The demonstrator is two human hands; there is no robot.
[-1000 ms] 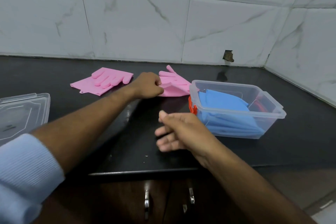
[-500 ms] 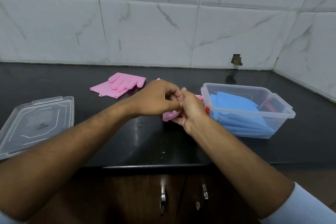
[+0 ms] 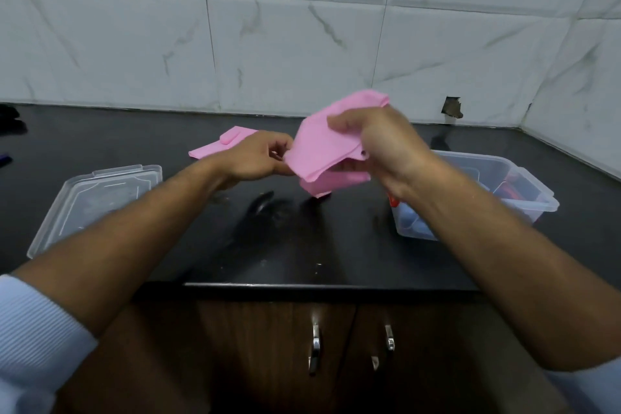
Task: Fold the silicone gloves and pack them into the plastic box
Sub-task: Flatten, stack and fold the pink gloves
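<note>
Above black counter (image 3: 302, 245), pink glove (image 3: 322, 148) in both hands' grip.

plastic box (image 3: 524, 178) contents (arm-hidden)

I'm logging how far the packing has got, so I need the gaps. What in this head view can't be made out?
- Plastic box: the right forearm covers its near left part, so the blue and red contents can't be counted.
- Held pink glove: the right hand hides its far side; the fold state is unclear.
- Second pink glove: partly behind the left hand.
- Left hand's grip: fingertips blurred.
</note>
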